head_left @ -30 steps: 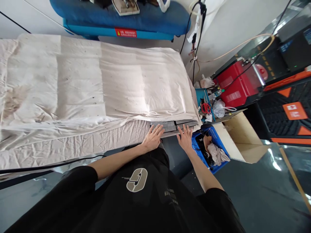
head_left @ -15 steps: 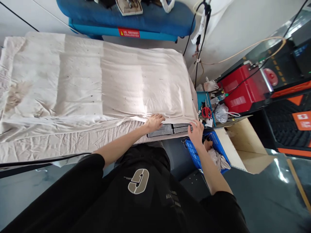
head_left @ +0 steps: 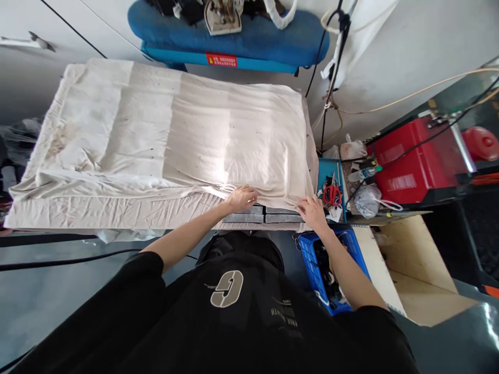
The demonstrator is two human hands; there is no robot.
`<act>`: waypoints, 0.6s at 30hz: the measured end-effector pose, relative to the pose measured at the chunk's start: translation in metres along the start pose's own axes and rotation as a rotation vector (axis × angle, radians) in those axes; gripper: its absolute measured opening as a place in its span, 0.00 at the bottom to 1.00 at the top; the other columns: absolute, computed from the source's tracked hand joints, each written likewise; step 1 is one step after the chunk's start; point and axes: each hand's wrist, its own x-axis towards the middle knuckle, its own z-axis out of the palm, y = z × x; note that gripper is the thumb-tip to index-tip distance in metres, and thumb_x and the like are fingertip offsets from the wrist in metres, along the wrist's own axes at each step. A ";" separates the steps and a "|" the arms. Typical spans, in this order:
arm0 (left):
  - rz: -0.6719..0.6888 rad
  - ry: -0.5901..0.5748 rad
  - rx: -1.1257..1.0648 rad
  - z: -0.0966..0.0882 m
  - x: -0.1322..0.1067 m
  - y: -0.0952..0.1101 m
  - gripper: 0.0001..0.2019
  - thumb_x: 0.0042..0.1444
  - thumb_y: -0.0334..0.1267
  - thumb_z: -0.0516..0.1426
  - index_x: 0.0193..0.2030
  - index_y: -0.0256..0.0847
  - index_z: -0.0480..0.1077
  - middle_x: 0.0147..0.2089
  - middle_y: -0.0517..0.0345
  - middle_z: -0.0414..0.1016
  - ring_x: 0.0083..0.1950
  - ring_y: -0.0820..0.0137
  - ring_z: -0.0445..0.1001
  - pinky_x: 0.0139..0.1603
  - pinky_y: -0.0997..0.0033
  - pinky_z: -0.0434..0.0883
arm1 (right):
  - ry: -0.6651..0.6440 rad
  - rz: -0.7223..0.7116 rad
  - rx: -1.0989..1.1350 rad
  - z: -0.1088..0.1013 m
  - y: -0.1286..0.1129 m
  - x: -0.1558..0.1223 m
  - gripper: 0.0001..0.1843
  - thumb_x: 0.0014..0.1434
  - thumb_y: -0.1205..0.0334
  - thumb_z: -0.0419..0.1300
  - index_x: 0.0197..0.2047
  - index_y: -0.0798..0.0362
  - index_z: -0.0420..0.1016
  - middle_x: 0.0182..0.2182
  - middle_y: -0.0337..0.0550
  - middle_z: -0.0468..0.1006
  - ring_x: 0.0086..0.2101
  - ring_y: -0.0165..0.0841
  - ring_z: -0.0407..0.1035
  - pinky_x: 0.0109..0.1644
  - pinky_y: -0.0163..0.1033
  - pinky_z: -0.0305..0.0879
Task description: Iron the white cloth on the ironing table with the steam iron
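A wrinkled off-white cloth (head_left: 198, 140) with stains and small dark specks covers the long table in front of me. My left hand (head_left: 242, 197) grips its near edge with curled fingers. To the right, my right hand (head_left: 312, 212) pinches the same edge near the cloth's corner. The stretch of edge between my hands is pulled fairly straight. Below it, flat grey blocks (head_left: 249, 217) show in a row along the table's front, partly hidden by the cloth and my left hand. A second, pinkish wrinkled cover (head_left: 117, 214) lies underneath.
Behind the table is a blue padded ironing board (head_left: 268, 39) with an iron (head_left: 223, 18) on it. At right are red scissors (head_left: 332, 195) in a blue tray, a red machine (head_left: 405, 161), a blue basket (head_left: 312, 265) and an open wooden box (head_left: 417, 254). Cables hang nearby.
My right hand has closed on the cloth's edge, where its fingers were looser before. That edge now reaches a little further over the grey blocks. My view has shifted.
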 end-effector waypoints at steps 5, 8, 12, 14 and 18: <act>-0.134 0.139 -0.091 -0.005 -0.011 0.006 0.08 0.68 0.33 0.51 0.48 0.41 0.70 0.41 0.55 0.80 0.44 0.67 0.79 0.50 0.66 0.74 | 0.114 0.030 0.207 0.001 0.004 -0.001 0.13 0.71 0.57 0.53 0.41 0.50 0.77 0.45 0.50 0.80 0.47 0.45 0.69 0.53 0.49 0.62; -0.157 0.189 -0.115 -0.007 -0.014 0.016 0.09 0.71 0.35 0.48 0.51 0.41 0.68 0.41 0.54 0.79 0.43 0.67 0.79 0.49 0.67 0.74 | 0.223 0.126 0.334 0.004 0.007 0.000 0.12 0.71 0.57 0.50 0.41 0.50 0.73 0.42 0.49 0.80 0.45 0.44 0.71 0.54 0.50 0.63; -0.067 0.153 -0.080 -0.006 -0.018 0.026 0.13 0.65 0.39 0.59 0.54 0.40 0.67 0.48 0.50 0.79 0.50 0.63 0.80 0.52 0.66 0.74 | 0.303 0.192 0.364 0.000 0.013 0.007 0.14 0.72 0.54 0.46 0.43 0.50 0.69 0.37 0.49 0.78 0.40 0.42 0.71 0.49 0.48 0.67; -0.067 0.125 -0.034 -0.006 -0.023 0.024 0.13 0.61 0.33 0.60 0.53 0.41 0.68 0.48 0.51 0.80 0.49 0.63 0.80 0.51 0.68 0.74 | 0.322 0.212 0.409 -0.006 0.014 0.011 0.14 0.73 0.53 0.45 0.44 0.50 0.68 0.37 0.48 0.77 0.37 0.40 0.71 0.44 0.44 0.68; -0.249 0.190 0.029 -0.012 -0.044 0.008 0.17 0.53 0.23 0.57 0.48 0.42 0.71 0.40 0.56 0.80 0.40 0.66 0.79 0.41 0.71 0.73 | 0.325 0.211 0.500 -0.021 0.011 0.010 0.13 0.72 0.51 0.48 0.44 0.49 0.67 0.34 0.44 0.76 0.31 0.37 0.72 0.36 0.41 0.68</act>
